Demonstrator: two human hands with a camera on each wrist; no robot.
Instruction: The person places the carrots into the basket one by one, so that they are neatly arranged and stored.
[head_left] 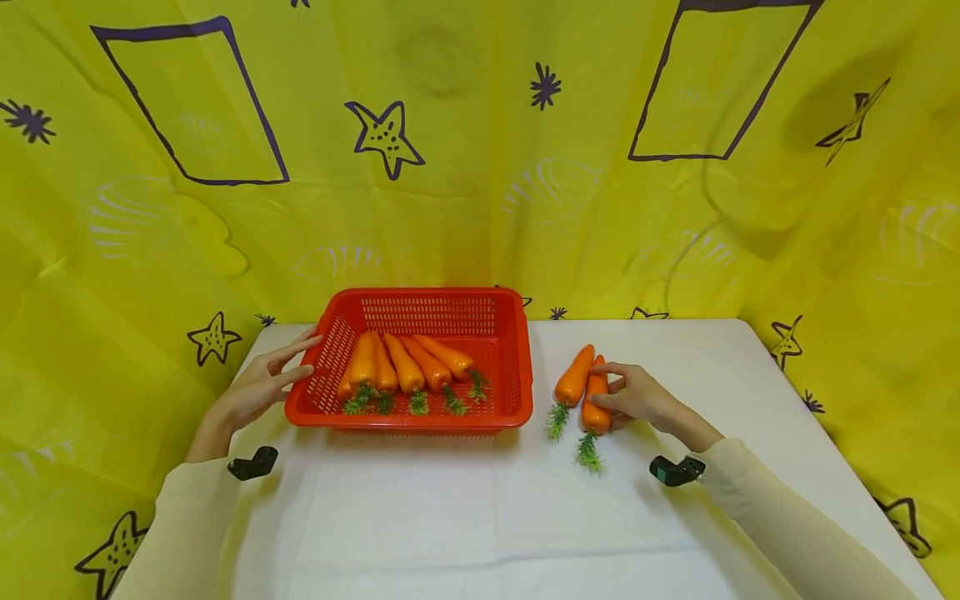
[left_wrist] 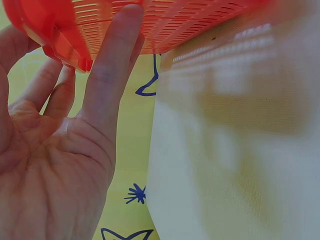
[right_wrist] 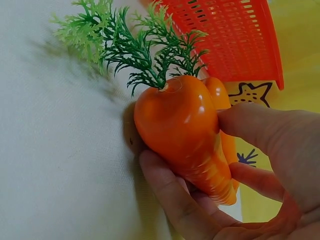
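A red plastic basket (head_left: 420, 423) with slotted walls holds several orange toy carrots (head_left: 405, 367) with green leafy tops. At its left end, my left hand (head_left: 258, 387) touches the rim and side wall with extended fingers; the left wrist view shows those fingers (left_wrist: 107, 75) against the red plastic. Right of the basket, my right hand (head_left: 636, 396) holds a carrot (right_wrist: 175, 125) between thumb and fingers, its leaves pointing toward me. Another carrot (head_left: 574, 377) lies just left of the held one, partly hidden behind it in the right wrist view.
Both the basket and the loose carrots are on a white table (head_left: 420, 517). A yellow curtain (head_left: 465, 208) with drawn stars and shells hangs behind the table and along its sides. Dark wrist devices (head_left: 677, 471) sit at both sleeve cuffs.
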